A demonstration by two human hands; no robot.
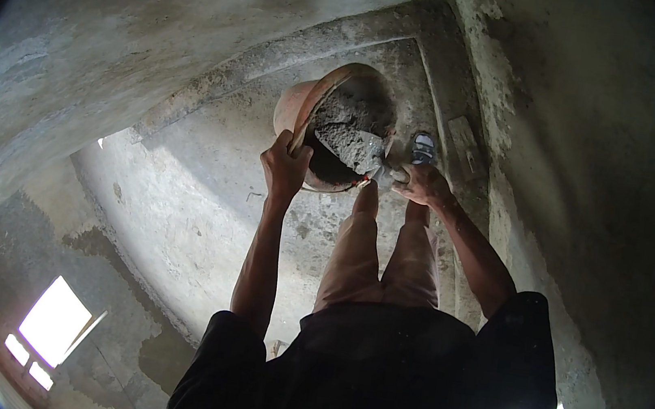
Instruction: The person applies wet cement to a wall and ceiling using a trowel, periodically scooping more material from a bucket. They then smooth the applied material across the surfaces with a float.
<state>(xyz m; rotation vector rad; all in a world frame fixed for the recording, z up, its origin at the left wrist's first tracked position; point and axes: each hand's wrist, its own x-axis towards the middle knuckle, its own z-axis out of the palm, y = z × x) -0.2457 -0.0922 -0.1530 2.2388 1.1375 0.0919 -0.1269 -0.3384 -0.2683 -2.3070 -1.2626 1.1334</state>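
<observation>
My left hand (pixel 285 167) is closed round the near left rim of a round, brownish basin (pixel 328 82), which tilts toward me. Grey wet mortar (pixel 360 104) lies inside it, mostly on the far and right side. In my right hand (pixel 426 186) is the handle of a trowel (pixel 381 170), at the basin's near right edge. Its blade reaches over the basin and seems covered with a heap of mortar, so its outline is hard to make out.
My legs (pixel 354 257) stand just this side of the basin, and a shoe (pixel 423 148) shows to its right. A flat board-like piece (pixel 466 146) lies by the right wall (pixel 595 156). Rough plastered walls rise on both sides; a bright window (pixel 55 321) is at lower left.
</observation>
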